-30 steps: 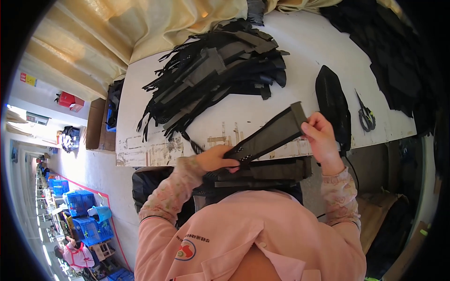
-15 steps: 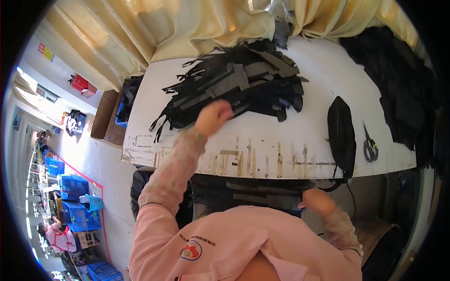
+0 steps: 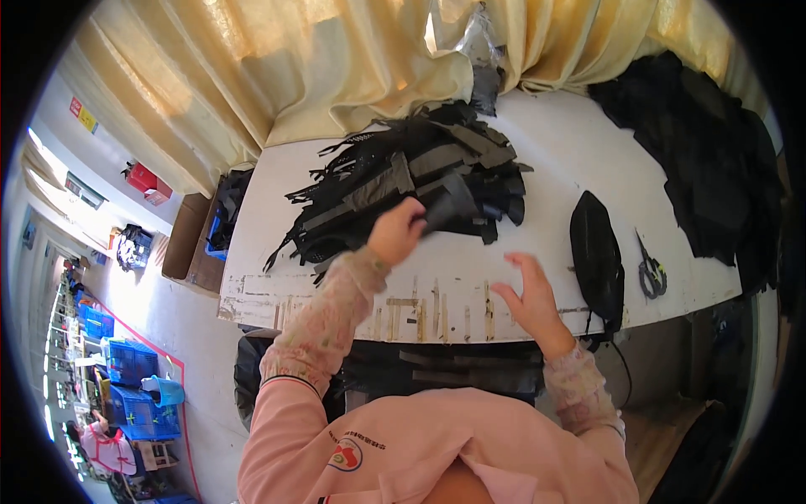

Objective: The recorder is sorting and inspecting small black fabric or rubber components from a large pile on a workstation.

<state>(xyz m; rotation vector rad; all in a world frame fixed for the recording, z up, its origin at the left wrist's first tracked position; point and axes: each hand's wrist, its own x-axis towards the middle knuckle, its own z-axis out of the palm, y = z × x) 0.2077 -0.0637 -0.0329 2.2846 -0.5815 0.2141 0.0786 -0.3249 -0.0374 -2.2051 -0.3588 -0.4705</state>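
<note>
I see a dark grey strip (image 3: 449, 210) pinched at its near end in the left hand (image 3: 396, 233), lifted just over the near edge of the heap of black cut pieces (image 3: 403, 176) on the white table (image 3: 554, 160). My right hand (image 3: 529, 294) hovers open, fingers spread and holding nothing, above the table's scuffed front edge. A black pouch (image 3: 596, 252) lies just right of it, with scissors (image 3: 649, 269) beyond.

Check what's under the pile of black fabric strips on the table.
The pile of black fabric strips lies on the white table. The left hand grips one strip at its near edge. Anything beneath the pile is covered.
</note>
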